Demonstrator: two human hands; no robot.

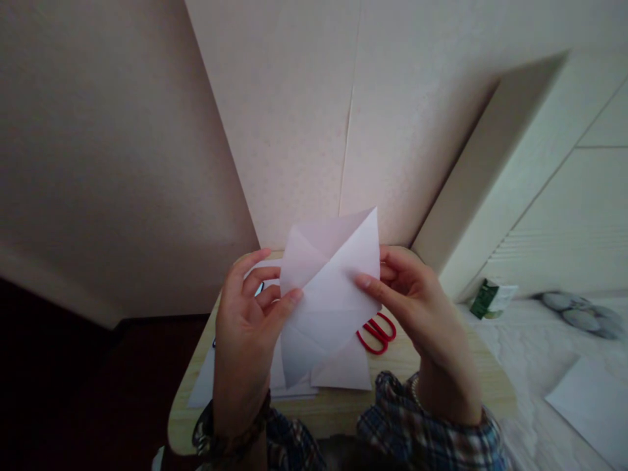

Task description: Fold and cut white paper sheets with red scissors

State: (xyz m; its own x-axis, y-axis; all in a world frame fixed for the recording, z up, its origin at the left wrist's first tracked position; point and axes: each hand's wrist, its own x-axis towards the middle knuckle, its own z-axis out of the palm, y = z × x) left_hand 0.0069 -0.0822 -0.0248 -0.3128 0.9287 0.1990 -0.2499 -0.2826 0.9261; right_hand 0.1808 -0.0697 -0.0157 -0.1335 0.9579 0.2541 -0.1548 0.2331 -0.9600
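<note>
A creased square of white paper (333, 288) is held up above the table, with a diagonal fold line running across it and one corner pointing to the upper right. My left hand (250, 320) grips its left edge, thumb on the near face and fingers behind. My right hand (417, 294) pinches the right edge the same way. Below the paper lie red-handled scissors (380, 333), their blades hidden. Loose white sheets (343, 373) rest on the table under the held paper.
The small wooden table (490, 386) stands against a pale wall (294, 131). At the right is a bed (520, 340) with a white headboard, a green-and-white packet (485, 299), a grey patterned item (581, 313) and a white sheet of paper (596, 405). Dark floor (122, 392) shows at the left.
</note>
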